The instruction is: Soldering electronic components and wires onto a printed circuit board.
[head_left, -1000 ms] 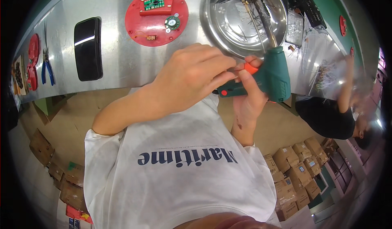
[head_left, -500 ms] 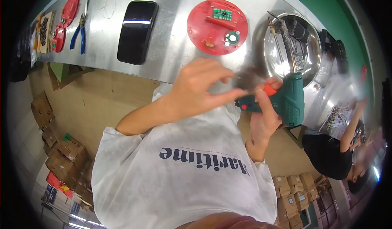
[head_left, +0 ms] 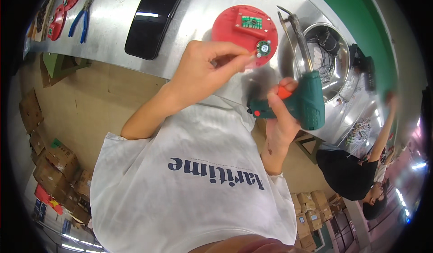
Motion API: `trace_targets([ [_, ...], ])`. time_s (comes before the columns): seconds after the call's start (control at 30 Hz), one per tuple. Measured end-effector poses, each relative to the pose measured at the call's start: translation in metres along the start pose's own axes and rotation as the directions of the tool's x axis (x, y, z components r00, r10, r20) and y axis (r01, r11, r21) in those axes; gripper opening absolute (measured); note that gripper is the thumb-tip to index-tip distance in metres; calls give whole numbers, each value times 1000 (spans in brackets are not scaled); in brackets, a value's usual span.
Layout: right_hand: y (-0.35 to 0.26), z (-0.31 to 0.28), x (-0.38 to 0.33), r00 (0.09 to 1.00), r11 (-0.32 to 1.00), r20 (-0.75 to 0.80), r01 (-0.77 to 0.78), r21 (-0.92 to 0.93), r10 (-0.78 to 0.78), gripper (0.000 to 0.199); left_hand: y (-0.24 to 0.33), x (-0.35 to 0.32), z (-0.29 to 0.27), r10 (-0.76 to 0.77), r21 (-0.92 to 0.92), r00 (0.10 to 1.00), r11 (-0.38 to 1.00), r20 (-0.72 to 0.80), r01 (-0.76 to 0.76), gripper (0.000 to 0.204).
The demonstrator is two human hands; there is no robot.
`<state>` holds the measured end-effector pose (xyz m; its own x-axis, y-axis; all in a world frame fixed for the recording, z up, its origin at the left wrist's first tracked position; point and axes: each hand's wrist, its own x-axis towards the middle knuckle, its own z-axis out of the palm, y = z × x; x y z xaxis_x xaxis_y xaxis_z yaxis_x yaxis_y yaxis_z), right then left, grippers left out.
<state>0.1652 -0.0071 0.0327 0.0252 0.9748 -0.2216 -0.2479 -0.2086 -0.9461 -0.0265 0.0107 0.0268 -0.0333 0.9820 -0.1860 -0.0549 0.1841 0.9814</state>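
In my right hand [head_left: 283, 117] is a green soldering gun [head_left: 312, 102] with an orange-red trigger, my fingers wrapped round its grip. Its long metal barrel slants up and left, beside the steel bowl. My left hand [head_left: 200, 70] is closed in a pinch at the near edge of a red round plastic disc [head_left: 223, 25]; what its fingertips hold, if anything, is hidden. On the disc sit a green circuit board [head_left: 251, 23] and a small round green board [head_left: 263, 48] with a pale centre, just right of my left fingertips.
A black phone [head_left: 151, 25] lies left of the disc; farther left are blue-handled pliers [head_left: 82, 20] and red plastic parts [head_left: 57, 23]. On the right stands a shiny steel bowl [head_left: 347, 57] with dark bits inside. A co-worker in black [head_left: 345, 172] is at the right.
My left hand has gone up onto the disc's near edge, its fingers now covering the small orange-brown part seen there before. The soldering gun has shifted slightly left relative to the bowl.
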Motion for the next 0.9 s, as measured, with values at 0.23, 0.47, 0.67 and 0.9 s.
trace_targets([
  [0.23, 9, 26, 11, 995, 1000, 104, -1, -13, 2, 37, 2, -22, -8, 134, 236, 980, 958, 146, -166, 12],
  [0.47, 13, 30, 13, 995, 1000, 101, 19, 10, -20, 35, -6, -28, -6, 374, 296, 914, 865, 157, -405, 14],
  [0.67, 14, 27, 9, 993, 998, 111, -49, 26, 45, 42, 10, -36, -4, 113, 263, 980, 952, 162, -154, 18],
  [0.9, 10, 30, 11, 987, 981, 57, -158, 116, 152, 37, -3, -34, 5, 277, 359, 953, 882, 126, -304, 16],
])
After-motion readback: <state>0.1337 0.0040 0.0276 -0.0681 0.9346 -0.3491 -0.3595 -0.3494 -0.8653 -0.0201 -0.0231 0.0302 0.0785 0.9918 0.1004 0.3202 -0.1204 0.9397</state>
